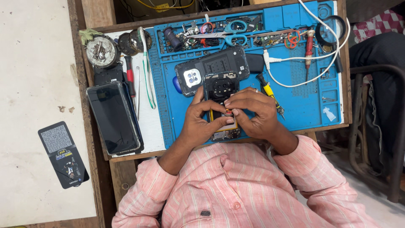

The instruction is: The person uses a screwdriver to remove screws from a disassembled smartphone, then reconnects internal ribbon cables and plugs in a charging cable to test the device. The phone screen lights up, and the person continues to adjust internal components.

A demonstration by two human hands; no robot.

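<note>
Bench (126, 157): wooden, worn; I see its far edge cut off by the frame top.

Mat (303, 105): blue, rubbery, moulded with small trays; its near edge is hidden behind my arms.

Spare phone (113, 117): glossy black slab, lying flat on the bench left of the mat, screen dark.

Back cover (213, 67): dark plastic, rounded corners, camera cutout at its left end; lies on the mat just beyond the hands, its lower edge overlapped by the open phone.

Open phone (220, 86): back removed, black inner frame with round camera ring, yellow-edged battery area. I can make out only its top; the middle is covered by fingers, and the bottom edge peeks out below.

Left hand (201, 122): curled around the open phone's left side, thumb laid across it.

Right hand (255, 114): fingers bent, tips pinched at the phone's middle; whatever they pinch is too small for me to tell.

Scissors (234, 33): teal handles, steel blades, in the mat's top tray.

Screwdriver (270, 93): yellow-black, partly under the right hand.
</note>
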